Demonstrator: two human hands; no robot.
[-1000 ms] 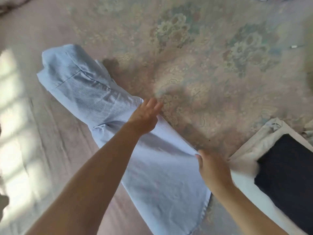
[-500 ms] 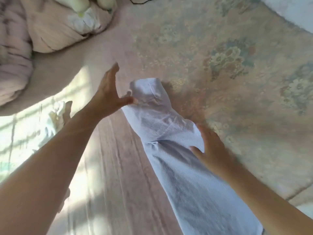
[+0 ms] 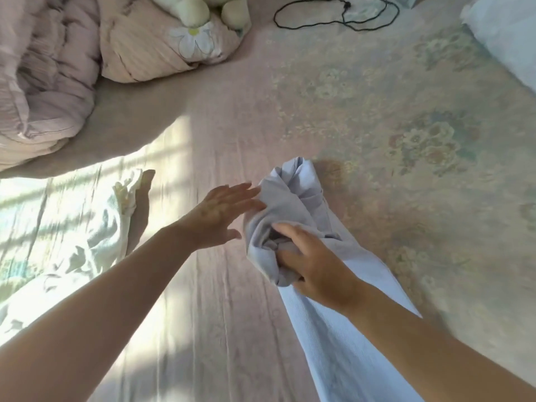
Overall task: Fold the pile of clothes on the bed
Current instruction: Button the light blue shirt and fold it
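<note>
A long pale blue garment (image 3: pixel 333 323) lies on the bed, stretching from the middle toward the bottom edge, its far end bunched into a crumpled roll. My right hand (image 3: pixel 313 262) grips that bunched end, fingers curled into the folds. My left hand (image 3: pixel 220 213) is spread with straight fingers, its fingertips touching the left side of the bunch. A white crumpled garment (image 3: pixel 110 227) lies in the sunlight at the left.
A pinkish floral bedsheet (image 3: pixel 377 111) covers the bed. A bunched quilt (image 3: pixel 43 82) and a pillow (image 3: pixel 162 44) with a plush toy (image 3: pixel 203 7) sit at the far left. A black cable (image 3: pixel 342 15) lies at the back. A pale pillow (image 3: pixel 504 33) is far right.
The garment's far end, flat before, is now gathered into a bunch. My right hand moved up from the edge and took hold of it. My left hand came down beside it.
</note>
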